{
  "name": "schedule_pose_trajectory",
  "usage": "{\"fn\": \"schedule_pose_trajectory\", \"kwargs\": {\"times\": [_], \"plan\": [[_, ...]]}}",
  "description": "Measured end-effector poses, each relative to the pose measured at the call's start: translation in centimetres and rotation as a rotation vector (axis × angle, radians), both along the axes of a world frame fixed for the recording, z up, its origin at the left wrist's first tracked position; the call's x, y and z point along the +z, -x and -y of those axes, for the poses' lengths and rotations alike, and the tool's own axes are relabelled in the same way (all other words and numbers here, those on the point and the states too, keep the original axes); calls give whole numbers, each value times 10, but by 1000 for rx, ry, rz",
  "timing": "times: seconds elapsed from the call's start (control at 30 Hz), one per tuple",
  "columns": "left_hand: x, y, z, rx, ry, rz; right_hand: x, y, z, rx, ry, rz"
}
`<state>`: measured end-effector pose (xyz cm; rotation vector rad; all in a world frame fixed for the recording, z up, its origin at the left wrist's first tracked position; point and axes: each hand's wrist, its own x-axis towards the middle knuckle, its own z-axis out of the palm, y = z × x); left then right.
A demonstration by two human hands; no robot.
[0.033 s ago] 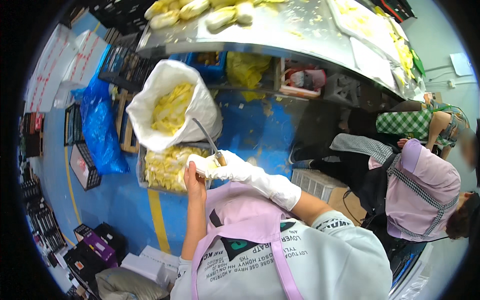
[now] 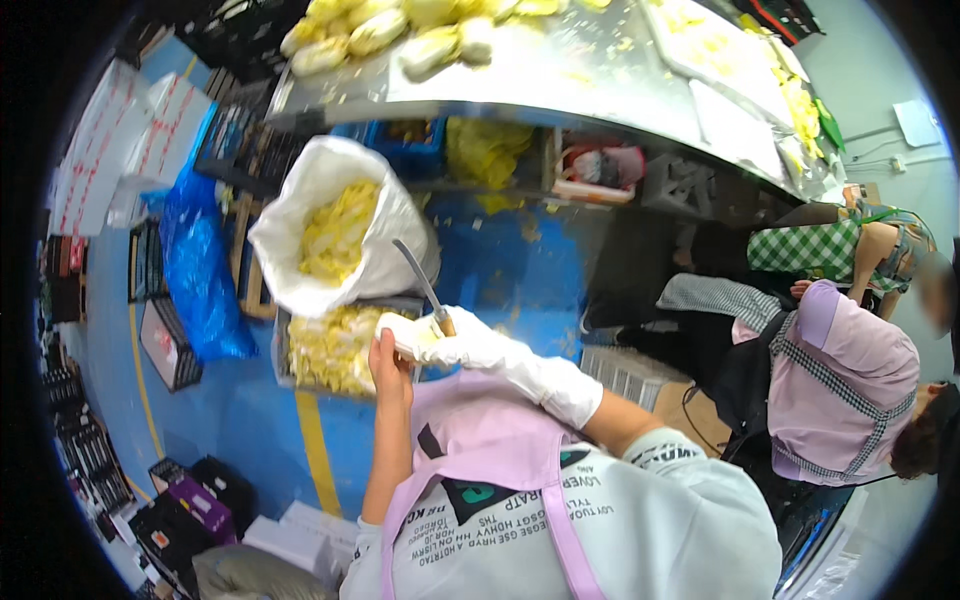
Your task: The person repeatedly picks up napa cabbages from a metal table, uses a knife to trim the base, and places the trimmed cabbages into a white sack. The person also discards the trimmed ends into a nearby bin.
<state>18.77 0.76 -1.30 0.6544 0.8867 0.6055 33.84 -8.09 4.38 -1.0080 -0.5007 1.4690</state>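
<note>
My bare left hand [image 2: 388,370] is closed around a pale white and yellow endive head [image 2: 400,328] in front of my chest. A white glove covers my right hand [image 2: 478,346], which grips a knife [image 2: 420,278] by its wooden handle. The narrow, slightly curved blade points up and away to the left. Both hands are close together at the endive; the right fingers partly hide it. Just beyond them lies a crate [image 2: 284,350] full of yellow-white leaves. Behind that crate stands a white sack [image 2: 400,220] with its mouth open and more leaves inside.
A metal table [image 2: 530,75] runs across the far side, with several endive heads [image 2: 430,50] at its left. A blue plastic bag [image 2: 205,270] and dark crates stand on the left. On the right are two people in aprons, the nearer in a lilac top [image 2: 840,375].
The view has shifted slightly, so the table edge and sack sit a little lower in the picture. Both hands keep their hold on the endive and knife.
</note>
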Motion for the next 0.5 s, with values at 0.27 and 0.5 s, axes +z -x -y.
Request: {"fn": "schedule_pose_trajectory", "kwargs": {"times": [0.27, 0.5], "plan": [[-13, -90, -48, -216, -234, -275, -7, -126, 24, -406, 116, -5], [-19, -173, -99, -298, -300, -251, 30, -247, 21, -723, 241, 124]]}}
